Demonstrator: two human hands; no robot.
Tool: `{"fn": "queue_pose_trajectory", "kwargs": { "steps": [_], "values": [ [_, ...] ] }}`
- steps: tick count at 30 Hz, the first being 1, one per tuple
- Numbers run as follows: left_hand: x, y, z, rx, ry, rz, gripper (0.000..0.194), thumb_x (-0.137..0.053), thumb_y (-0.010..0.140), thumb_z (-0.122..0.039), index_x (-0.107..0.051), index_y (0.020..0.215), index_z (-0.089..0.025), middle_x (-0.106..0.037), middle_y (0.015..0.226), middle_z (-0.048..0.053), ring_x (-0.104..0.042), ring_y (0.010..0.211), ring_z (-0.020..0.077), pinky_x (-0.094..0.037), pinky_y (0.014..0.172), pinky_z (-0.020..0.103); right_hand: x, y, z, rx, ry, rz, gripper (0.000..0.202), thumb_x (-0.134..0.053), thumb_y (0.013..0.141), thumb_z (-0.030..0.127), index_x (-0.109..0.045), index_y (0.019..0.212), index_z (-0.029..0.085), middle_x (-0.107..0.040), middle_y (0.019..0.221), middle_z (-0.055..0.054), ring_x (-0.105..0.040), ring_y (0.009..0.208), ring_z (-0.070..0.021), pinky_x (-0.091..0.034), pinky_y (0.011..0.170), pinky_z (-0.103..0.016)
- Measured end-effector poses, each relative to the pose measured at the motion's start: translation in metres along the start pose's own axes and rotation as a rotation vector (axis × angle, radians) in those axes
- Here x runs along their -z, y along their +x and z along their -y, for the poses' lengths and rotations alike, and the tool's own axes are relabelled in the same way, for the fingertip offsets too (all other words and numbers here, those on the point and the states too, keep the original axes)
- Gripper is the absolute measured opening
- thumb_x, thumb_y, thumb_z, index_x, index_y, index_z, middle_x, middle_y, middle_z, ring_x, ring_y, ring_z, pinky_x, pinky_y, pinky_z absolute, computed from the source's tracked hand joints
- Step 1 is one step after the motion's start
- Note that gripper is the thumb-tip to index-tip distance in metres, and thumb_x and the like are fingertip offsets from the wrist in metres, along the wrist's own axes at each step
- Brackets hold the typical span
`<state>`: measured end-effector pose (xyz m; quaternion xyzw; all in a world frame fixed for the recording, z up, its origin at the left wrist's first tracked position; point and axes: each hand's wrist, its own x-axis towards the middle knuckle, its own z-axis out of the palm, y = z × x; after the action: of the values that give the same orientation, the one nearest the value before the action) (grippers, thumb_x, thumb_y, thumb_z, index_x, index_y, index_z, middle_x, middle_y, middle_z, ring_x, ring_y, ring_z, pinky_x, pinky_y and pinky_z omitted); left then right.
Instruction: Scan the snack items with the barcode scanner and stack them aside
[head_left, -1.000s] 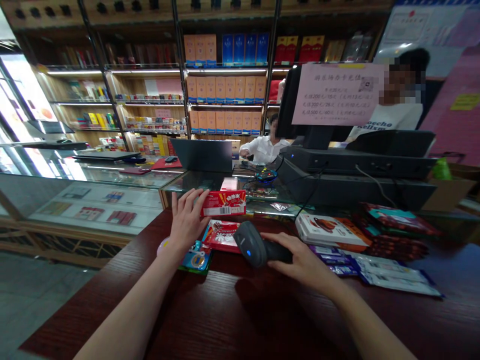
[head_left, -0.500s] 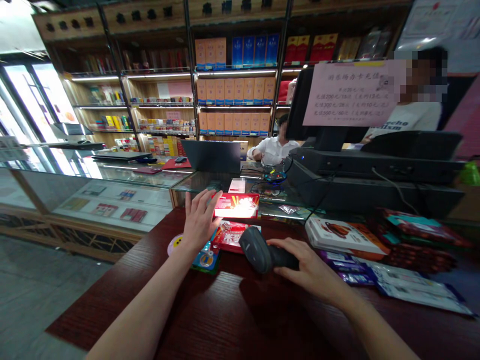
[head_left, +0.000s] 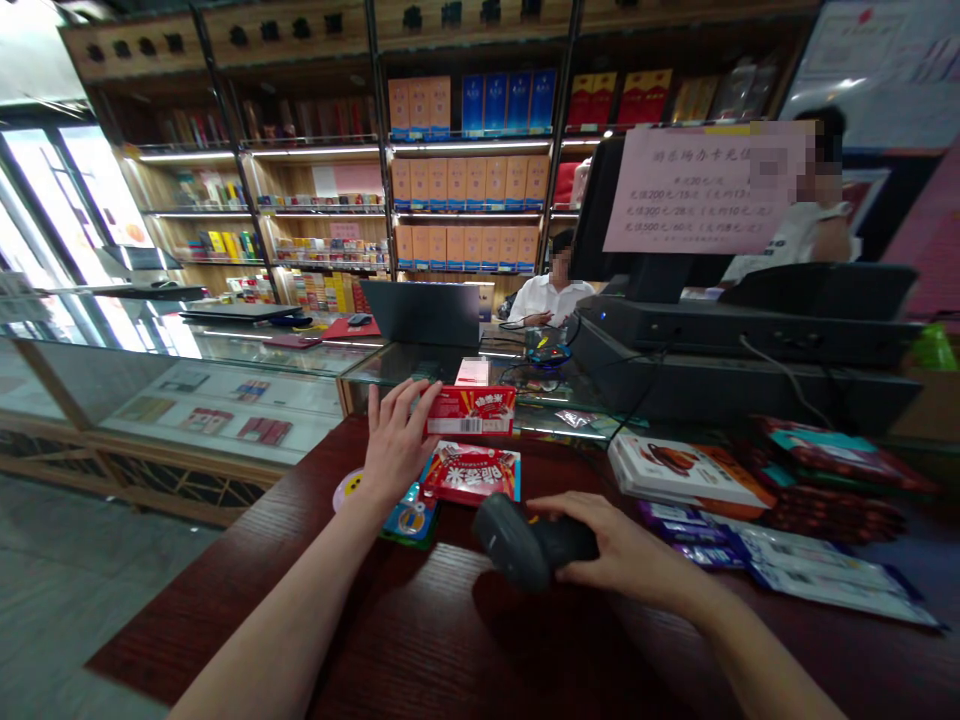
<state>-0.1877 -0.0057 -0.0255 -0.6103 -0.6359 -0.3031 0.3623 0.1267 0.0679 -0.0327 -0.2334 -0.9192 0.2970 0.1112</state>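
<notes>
My left hand [head_left: 397,440] grips the left end of a red snack box [head_left: 474,410], whose side with a barcode faces me. Just below that box, a second red snack packet [head_left: 474,472] lies on the dark wooden counter [head_left: 442,630]. In my right hand [head_left: 611,545] is a black barcode scanner [head_left: 517,545], held by its handle, its head turned to the left over the counter. Partly hidden by my left wrist are a blue package [head_left: 411,517] and a round yellow-faced item [head_left: 349,486].
Flat white boxes [head_left: 682,475], purple packets [head_left: 694,535] and silvery-blue packets [head_left: 825,575] lie at the right. Behind stand a monitor [head_left: 600,210] with a pink sign, a laptop [head_left: 424,312] and glass display cases [head_left: 225,400]. Two people are behind the counter.
The scanner has tilted and dropped slightly toward me, and the bright light on the red box is gone. My left hand keeps its place. The person at the right has shifted.
</notes>
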Motion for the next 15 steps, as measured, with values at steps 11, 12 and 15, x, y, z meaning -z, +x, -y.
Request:
{"fn": "queue_pose_trajectory", "kwargs": {
  "steps": [11, 12, 15],
  "values": [
    [0.0007, -0.0003, 0.0005, 0.006, -0.004, 0.007, 0.07, -0.067, 0.082, -0.025, -0.042, 0.148, -0.023, -0.053, 0.142, 0.011, -0.043, 0.136, 0.0314, -0.009, 0.123, 0.057, -0.0026, 0.0016, 0.0049, -0.023, -0.051, 0.174, 0.055, -0.078, 0.066, 0.025, -0.066, 0.12, 0.032, -0.067, 0.12, -0.001, -0.054, 0.117, -0.0276, -0.033, 0.107, -0.043],
    [0.0008, -0.0002, 0.0004, 0.007, -0.006, 0.007, 0.07, -0.067, 0.082, -0.025, -0.042, 0.148, -0.024, -0.053, 0.143, 0.011, -0.043, 0.136, 0.0314, -0.009, 0.123, 0.057, -0.0027, 0.0018, 0.005, -0.025, -0.053, 0.175, 0.055, -0.078, 0.066, 0.025, -0.066, 0.12, 0.031, -0.067, 0.12, 0.0, -0.053, 0.118, -0.0275, -0.032, 0.108, -0.044],
    [0.0008, 0.0, 0.0002, 0.006, -0.006, 0.004, 0.07, -0.067, 0.082, -0.026, -0.042, 0.148, -0.023, -0.053, 0.143, 0.011, -0.043, 0.136, 0.0314, -0.008, 0.124, 0.057, -0.0029, 0.0022, 0.0057, -0.034, -0.053, 0.179, 0.055, -0.078, 0.066, 0.024, -0.065, 0.119, 0.03, -0.067, 0.122, 0.0, -0.053, 0.119, -0.0271, -0.025, 0.113, -0.046]
  ]
}}
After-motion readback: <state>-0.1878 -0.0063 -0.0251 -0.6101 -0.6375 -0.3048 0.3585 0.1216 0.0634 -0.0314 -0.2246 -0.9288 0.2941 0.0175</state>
